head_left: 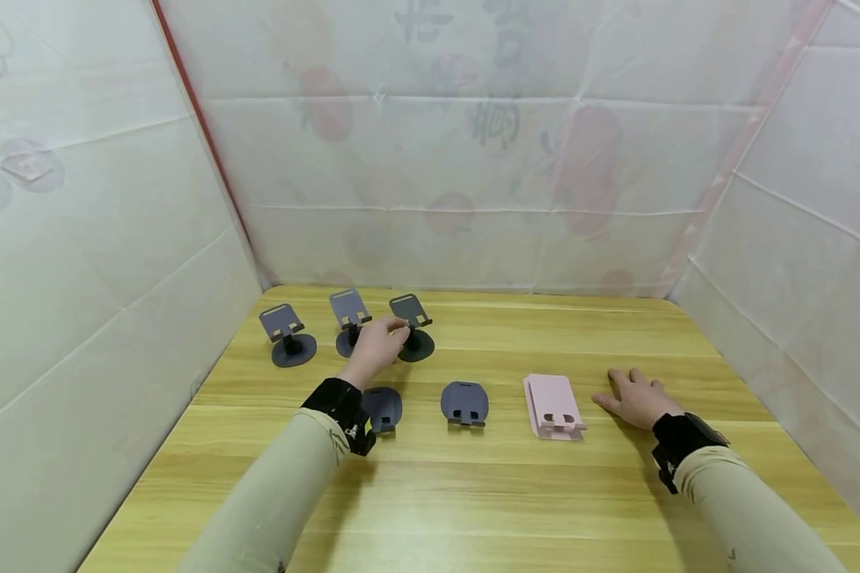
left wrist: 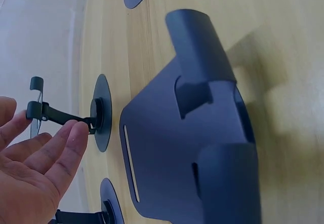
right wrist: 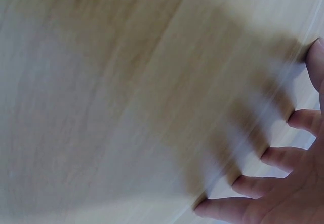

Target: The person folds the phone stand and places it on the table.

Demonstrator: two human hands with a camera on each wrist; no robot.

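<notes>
Reaching at back row, head view: left hand (head_left: 377, 344) touched the third of three upright grey phone stands (head_left: 412, 328); two folded grey stands (head_left: 464, 403), one pink stand (head_left: 553, 406) | left wrist: fingers (left wrist: 71, 145) loosely extended at its thin stem; rigid, light, base-heavy, probably best gripped there | right wrist: right hand (right wrist: 288, 193) spread flat on table (right wrist: 101, 107).

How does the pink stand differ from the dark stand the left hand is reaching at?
Colour: the pink stand is pale pink; the dark stand is dark grey.
Pose: the pink stand lies folded flat; the dark stand is opened, plate raised on a round base.
Contact: the left hand is at the dark stand; the right hand rests flat on the table beside the pink stand.
Both sit on the table.
</notes>
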